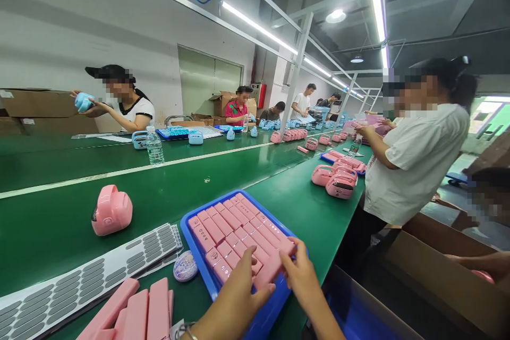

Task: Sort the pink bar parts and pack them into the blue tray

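In front of me a blue tray (pixel 194 247) holds rows of pink plastic bars (pixel 235 218), some with small printed symbols along one face. My left hand (pixel 239 292) reaches over the tray's near side, thumb and fingers around the left end of a pink plastic bar (pixel 270 270). At that bar's other end is my right hand (pixel 300 271), its thumb and fingers pinching it. The bar is tilted at the near right corner of the tray. The fingers partly cover it and its neighbours.
Left of the tray lie sheets of grey oval stickers (pixel 115 271), a round patterned disc (pixel 185 266) and loose pink bars (pixel 135 311). A pink rounded handled case (pixel 112 211) stands farther back. More pink cases (pixel 338 178) sit right, near a standing person (pixel 422 143). A cardboard box (pixel 438 276) is beside the bench.
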The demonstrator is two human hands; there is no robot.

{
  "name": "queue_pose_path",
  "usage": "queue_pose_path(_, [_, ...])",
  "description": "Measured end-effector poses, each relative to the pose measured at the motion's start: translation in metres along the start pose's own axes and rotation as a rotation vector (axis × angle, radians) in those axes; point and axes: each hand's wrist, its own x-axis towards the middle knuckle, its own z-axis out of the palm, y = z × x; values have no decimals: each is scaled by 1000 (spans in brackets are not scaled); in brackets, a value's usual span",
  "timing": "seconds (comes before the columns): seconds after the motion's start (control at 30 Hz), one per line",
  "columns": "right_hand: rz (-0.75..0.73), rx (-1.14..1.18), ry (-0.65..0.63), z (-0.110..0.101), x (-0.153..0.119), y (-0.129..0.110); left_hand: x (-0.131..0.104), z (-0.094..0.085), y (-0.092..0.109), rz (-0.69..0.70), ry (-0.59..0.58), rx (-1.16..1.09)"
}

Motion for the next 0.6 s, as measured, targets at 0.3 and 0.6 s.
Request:
queue_pose_path(0.3, [62, -428, 158, -2, 29, 37, 22, -160, -31, 85, 631, 549])
queue_pose_path(0.6, [-122, -603, 257, 4, 35, 76, 42, -301, -73, -378, 882, 486])
